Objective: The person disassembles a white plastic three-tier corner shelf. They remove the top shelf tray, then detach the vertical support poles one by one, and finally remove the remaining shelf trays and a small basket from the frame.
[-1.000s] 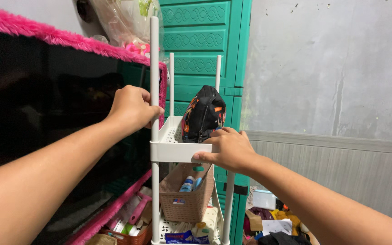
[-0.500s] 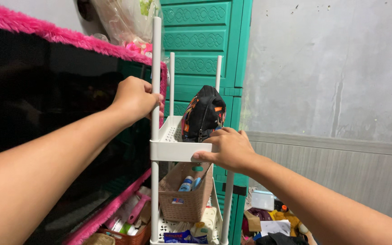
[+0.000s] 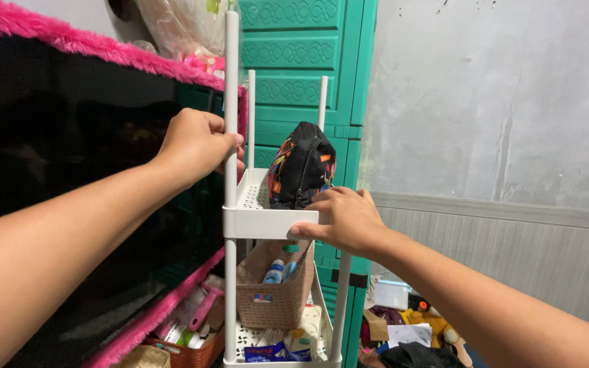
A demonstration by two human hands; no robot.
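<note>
At the centre of the frame the left hand (image 3: pixel 196 146) is wrapped around the white plastic rack pole (image 3: pixel 230 82), while the right hand (image 3: pixel 342 219) pinches the white perforated shelf tray (image 3: pixel 257 221) under the black zipped pouch (image 3: pixel 301 167), not yet lifted.

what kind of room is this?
Probably a lived-in home room, perhaps a bedroom or storage corner. The left hand and right hand hold a white plastic shelf rack carrying a black pouch, beside a green plastic drawer cabinet.
</note>
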